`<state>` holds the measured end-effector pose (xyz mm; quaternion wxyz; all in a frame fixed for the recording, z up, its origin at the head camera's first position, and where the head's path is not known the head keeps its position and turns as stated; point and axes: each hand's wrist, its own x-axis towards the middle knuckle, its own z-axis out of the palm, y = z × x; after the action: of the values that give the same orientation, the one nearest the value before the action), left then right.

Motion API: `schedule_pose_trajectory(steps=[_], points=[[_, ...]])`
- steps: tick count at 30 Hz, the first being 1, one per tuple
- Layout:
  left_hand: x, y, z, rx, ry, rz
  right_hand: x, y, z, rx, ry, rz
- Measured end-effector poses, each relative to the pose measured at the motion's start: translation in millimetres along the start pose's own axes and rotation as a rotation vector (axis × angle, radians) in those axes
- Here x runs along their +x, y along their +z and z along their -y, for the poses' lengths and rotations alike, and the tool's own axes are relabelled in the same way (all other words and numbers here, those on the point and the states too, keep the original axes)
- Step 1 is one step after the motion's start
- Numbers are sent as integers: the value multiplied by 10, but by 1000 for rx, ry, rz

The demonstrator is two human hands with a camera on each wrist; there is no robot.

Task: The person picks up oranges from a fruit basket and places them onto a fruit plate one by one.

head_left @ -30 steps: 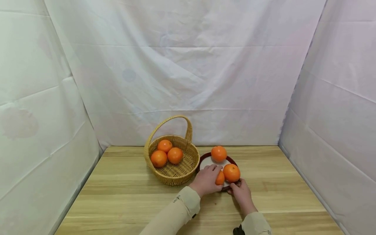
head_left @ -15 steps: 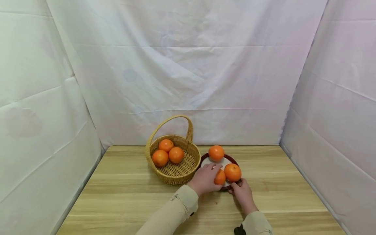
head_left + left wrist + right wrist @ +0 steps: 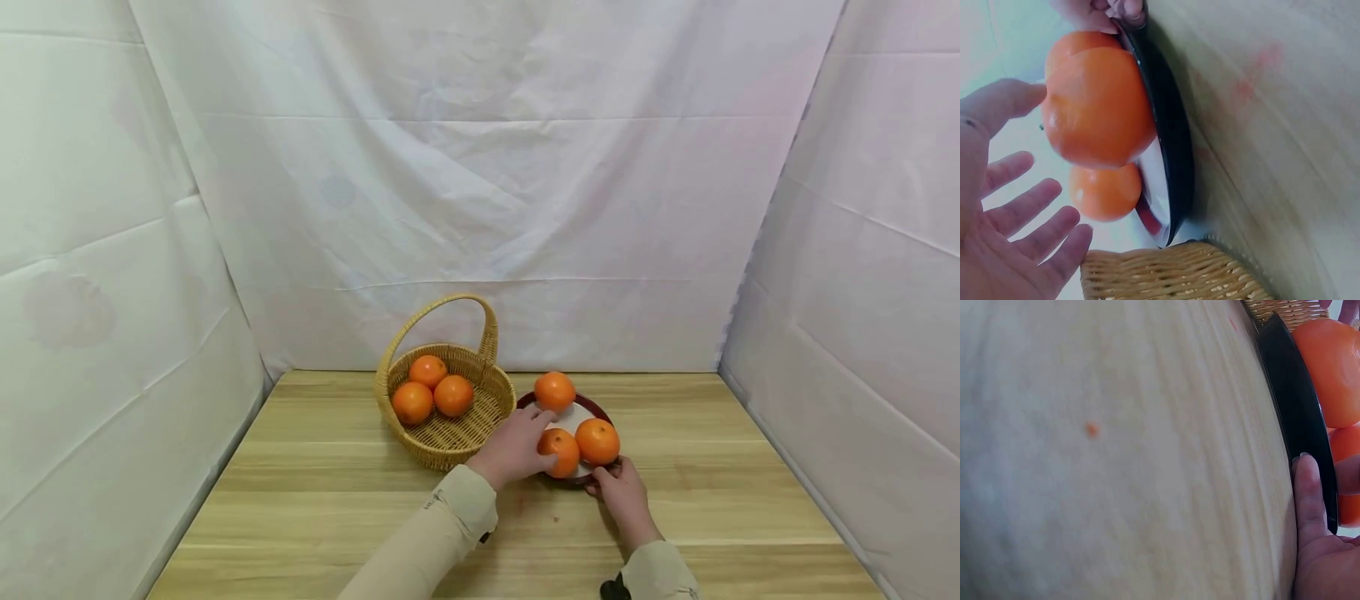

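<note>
Three oranges sit on a round plate (image 3: 573,417) with a dark red rim and pale inside. My left hand (image 3: 510,447) is beside the near-left orange (image 3: 561,454), its fingers spread and nothing gripped; in the left wrist view its palm (image 3: 1004,231) faces that orange (image 3: 1100,109). The other two are the right orange (image 3: 597,442) and the back orange (image 3: 555,392). My right hand (image 3: 625,500) pinches the plate's near-right rim, the thumb above and a finger along the dark outer side (image 3: 1297,394) in the right wrist view.
A wicker basket (image 3: 450,457) with a tall arched handle stands just left of the plate, three oranges (image 3: 453,396) inside it. The wooden table (image 3: 300,500) is enclosed by white cloth (image 3: 480,200) at the back and both sides.
My left hand has let go of the near-left orange and drawn slightly left, fingers spreading. The right hand keeps its hold on the plate's rim.
</note>
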<state>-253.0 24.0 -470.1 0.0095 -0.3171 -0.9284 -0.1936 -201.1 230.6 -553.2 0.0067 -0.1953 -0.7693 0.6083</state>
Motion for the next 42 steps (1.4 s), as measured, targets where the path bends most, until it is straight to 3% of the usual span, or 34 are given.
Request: schedule_pose_trajectory(steps=[7,16,29,36,42], points=[[1,-89,74,-31,17,-57,-11,-12,5,-5,7,3],[5,-260,173,56,48,-112,-4,-8,1,8,21,4],[3,-366,386,215,-12,-126,4,-5,-13,12,6,0],[19,-458,605,236,-103,-52,4,-3,-14,5,8,1],[31,-628,661,223,-137,-57,9,-3,-20,1,9,-3]])
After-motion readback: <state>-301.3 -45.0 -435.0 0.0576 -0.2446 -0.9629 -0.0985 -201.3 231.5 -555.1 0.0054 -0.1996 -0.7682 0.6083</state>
